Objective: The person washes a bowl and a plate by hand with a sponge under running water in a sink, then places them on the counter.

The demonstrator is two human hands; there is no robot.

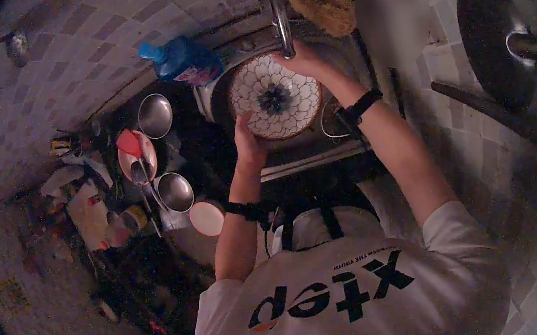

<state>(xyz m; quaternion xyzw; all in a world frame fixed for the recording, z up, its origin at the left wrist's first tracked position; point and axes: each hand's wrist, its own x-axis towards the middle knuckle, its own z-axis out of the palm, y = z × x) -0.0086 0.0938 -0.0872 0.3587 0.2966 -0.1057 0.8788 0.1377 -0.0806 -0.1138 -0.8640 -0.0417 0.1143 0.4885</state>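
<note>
Between my two hands is a round patterned plate (291, 108), white with dark petal lines, a dark centre and a brown rim. My left hand (251, 142) grips its lower left edge, with the thumb on the upper face. The upper right edge is in my right hand (303, 64), partly hidden by the metal faucet (282, 23) above it. The plate is held over a sink (281, 170), whose basin shows dark around it. Fingers beneath the plate are hidden. A thin white loop (327, 127) lies right of the plate.
A blue plastic bottle (193, 60) stands at the sink's upper left. Metal bowls (155, 116) (175, 192), a pink dish (150, 152) with a red utensil (129, 144), and a pale round dish (207, 219) lie left. A yellowish cloth (320, 3) hangs behind the faucet; a pan (490, 36) hangs right.
</note>
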